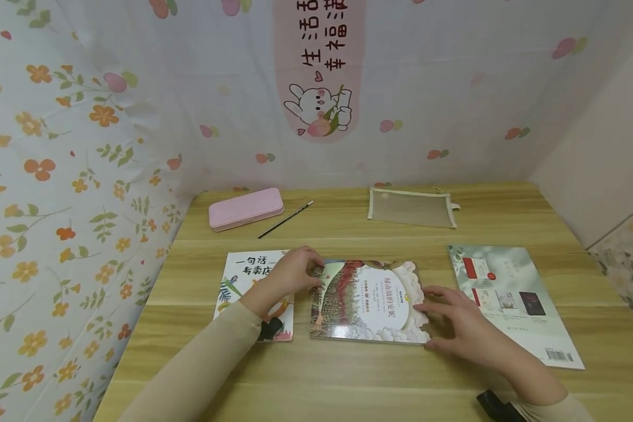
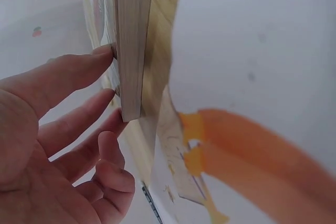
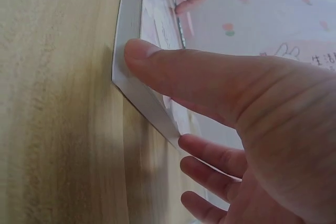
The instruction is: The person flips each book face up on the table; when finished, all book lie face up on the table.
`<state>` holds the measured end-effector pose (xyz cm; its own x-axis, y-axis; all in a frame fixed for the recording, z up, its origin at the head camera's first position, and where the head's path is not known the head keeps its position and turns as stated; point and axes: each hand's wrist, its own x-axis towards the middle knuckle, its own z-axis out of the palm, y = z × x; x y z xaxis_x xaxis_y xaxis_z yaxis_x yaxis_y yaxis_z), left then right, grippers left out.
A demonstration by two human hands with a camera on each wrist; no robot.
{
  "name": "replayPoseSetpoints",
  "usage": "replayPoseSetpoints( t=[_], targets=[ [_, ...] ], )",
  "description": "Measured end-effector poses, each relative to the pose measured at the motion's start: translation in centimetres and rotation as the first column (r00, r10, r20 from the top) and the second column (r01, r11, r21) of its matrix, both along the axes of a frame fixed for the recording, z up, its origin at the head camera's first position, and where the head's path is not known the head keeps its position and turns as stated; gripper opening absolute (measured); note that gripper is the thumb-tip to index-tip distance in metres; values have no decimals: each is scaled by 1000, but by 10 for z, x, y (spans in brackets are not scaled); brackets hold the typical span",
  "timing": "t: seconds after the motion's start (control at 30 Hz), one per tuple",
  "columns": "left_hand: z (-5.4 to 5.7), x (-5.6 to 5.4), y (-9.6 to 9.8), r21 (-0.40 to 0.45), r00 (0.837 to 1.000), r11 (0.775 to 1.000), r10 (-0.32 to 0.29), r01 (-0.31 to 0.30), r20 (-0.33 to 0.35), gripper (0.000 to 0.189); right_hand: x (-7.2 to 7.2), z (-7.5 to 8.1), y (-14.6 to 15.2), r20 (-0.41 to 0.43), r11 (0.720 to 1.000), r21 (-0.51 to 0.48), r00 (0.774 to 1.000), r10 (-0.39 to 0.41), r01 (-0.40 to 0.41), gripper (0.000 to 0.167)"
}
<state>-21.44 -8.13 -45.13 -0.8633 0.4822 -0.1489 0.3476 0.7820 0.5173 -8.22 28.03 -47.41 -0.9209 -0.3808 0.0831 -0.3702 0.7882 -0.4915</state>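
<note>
A picture book (image 1: 366, 302) with a red, green and white cover lies flat on the wooden table, between both hands. At its upper left corner, my left hand (image 1: 293, 271) touches the edge with its fingertips; the left wrist view shows thumb and fingers against the page edges (image 2: 132, 51). My right hand (image 1: 466, 328) is at the right edge, fingers spread. The right wrist view has its thumb (image 3: 178, 72) against the book's side near a corner. Under the left forearm lies a white illustrated book (image 1: 231, 287), partly covered by that arm.
To the right lies a pale green book (image 1: 538, 334), partly behind the right hand and forearm. Along the back are a pink pencil case (image 1: 246, 209), a dark pencil (image 1: 286, 219) and a mesh zip pouch (image 1: 411, 208). Patterned curtains (image 1: 232, 88) border the table (image 1: 322, 381).
</note>
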Motion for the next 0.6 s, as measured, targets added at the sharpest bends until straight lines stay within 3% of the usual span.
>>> replayPoseSetpoints(
  t=[0.27,0.43,0.6],
  targets=[
    [2,4,1,-3,999,1000,27,-27,25,37,-3,1,4,7,1000,-22,1000,9,-8,63],
    [-3,6,-2,23,999,999,41,-42,35,38,-6,1,6,36,999,-32,999,21,-20,63],
    [-6,11,-6,33,999,998,48,-49,27,37,-11,4,6,11,998,-40,999,52,-52,64]
  ],
)
